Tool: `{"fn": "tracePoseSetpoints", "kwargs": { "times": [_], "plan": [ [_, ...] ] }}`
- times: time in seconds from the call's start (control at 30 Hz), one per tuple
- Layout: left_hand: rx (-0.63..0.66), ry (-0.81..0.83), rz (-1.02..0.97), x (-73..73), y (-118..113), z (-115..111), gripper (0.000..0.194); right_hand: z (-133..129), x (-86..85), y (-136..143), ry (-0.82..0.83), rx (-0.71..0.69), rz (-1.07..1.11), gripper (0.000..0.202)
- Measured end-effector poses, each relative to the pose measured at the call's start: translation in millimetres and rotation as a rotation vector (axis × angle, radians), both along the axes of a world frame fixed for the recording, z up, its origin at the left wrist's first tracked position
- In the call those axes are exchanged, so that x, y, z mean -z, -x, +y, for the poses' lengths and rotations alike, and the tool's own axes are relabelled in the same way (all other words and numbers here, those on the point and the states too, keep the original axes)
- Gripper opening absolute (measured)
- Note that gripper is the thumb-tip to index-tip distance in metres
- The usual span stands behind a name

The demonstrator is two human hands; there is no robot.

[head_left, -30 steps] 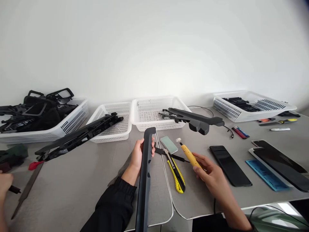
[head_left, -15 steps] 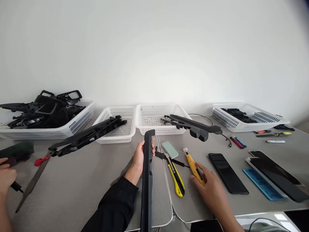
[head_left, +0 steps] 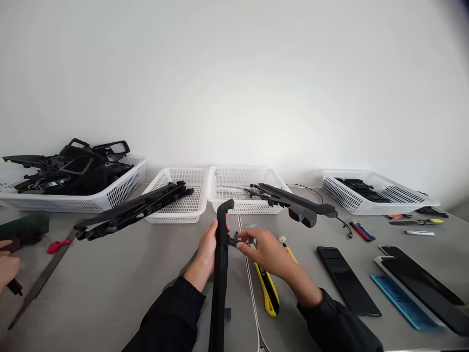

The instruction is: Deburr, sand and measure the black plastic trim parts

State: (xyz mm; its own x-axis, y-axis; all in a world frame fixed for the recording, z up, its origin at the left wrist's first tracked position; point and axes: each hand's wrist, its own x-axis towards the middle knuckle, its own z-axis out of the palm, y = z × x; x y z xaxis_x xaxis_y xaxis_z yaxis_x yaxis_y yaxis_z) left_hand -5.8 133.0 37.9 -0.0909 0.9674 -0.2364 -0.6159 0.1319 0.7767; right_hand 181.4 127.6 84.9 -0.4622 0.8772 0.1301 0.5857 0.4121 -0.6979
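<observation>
My left hand (head_left: 205, 247) is closed around a long black plastic trim piece (head_left: 219, 274), which stands up lengthwise before me with its hooked end away. My right hand (head_left: 266, 250) reaches across to the middle, its thumb and fingertips pinched at a small black caliper (head_left: 233, 240) just beside the trim; most of the caliper is hidden by the hand. Under my right forearm lie a yellow utility knife (head_left: 269, 292) and a yellow pen-shaped tool with a round white tip (head_left: 282, 239), both partly covered. A pale green block (head_left: 251, 226) shows a sliver behind my fingers.
White baskets (head_left: 183, 218) line the wall; black trim parts (head_left: 128, 210) jut from two. A heaped basket (head_left: 128, 183) stands left, another (head_left: 395, 208) right. A black phone-like slab (head_left: 348, 281) and blue tray (head_left: 405, 303) lie right. At left, another person's hand (head_left: 8, 269) holds a tool near a file (head_left: 40, 283).
My right hand has left the yellow pen-shaped tool and moved left to the caliper. The trim piece in my left hand has turned a little.
</observation>
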Motion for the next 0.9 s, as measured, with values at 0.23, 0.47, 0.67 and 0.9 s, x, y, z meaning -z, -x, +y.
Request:
{"fn": "tracePoseSetpoints", "kwargs": {
  "times": [0.23, 0.47, 0.67, 0.9],
  "plan": [
    [-0.062, -0.072, 0.012, -4.6, -5, -4, 0.051, 22, 21.7, 21, 0.3, -0.29, 0.292, 0.043],
    [0.095, -0.196, 0.484, -16.3, 8, -8, 0.051, 24, 25.0, 15, 0.624, -0.204, 0.622, 0.039],
    [0.162, -0.137, 1.168, -29.1, 55, -50, 0.04, 23, 34.0, 21, 0.567, -0.106, 0.518, 0.012],
    [0.109, -0.217, 1.686, 10.7, 63, -90, 0.041, 10, 32.7, 30, 0.227, -0.179, 0.127, 0.008]
  ]
}}
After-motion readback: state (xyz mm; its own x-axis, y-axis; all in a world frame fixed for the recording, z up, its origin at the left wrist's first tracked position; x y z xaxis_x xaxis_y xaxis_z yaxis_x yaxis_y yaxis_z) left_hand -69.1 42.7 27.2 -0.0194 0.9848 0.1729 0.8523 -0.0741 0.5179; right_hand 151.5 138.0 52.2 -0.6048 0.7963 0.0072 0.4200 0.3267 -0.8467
